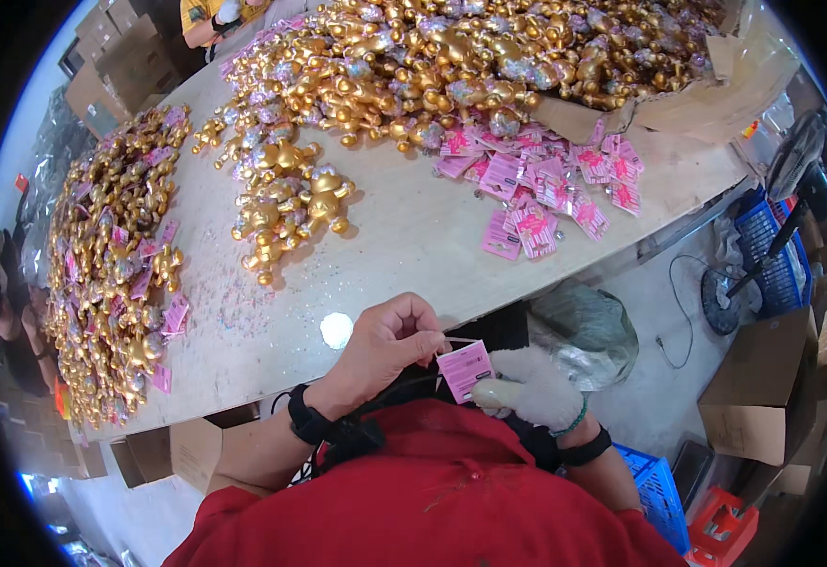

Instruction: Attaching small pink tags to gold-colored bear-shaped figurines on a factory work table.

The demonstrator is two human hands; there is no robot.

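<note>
A pink hang tag [466,369] with a thin pale loop at its top is held over my lap, just off the table's near edge. My bare left hand [383,348] is closed, thumb and fingers pinching that loop. On the other side my right hand [534,386], in a white glove, grips the tag's right edge between thumb and fingers. Farther up the table lies a loose pile of similar pink tags [538,203]. Shiny gold bear-like figures [291,203] with glittery clear parts are heaped beyond and to the left.
A second heap of gold figures [111,283], some with pink tags, covers the left of the white table [395,246]. Torn cardboard [697,109] borders the far heap. On the right are a fan [796,175], a blue crate [773,250] and a carton [752,397]. Other people sit at far left and far side.
</note>
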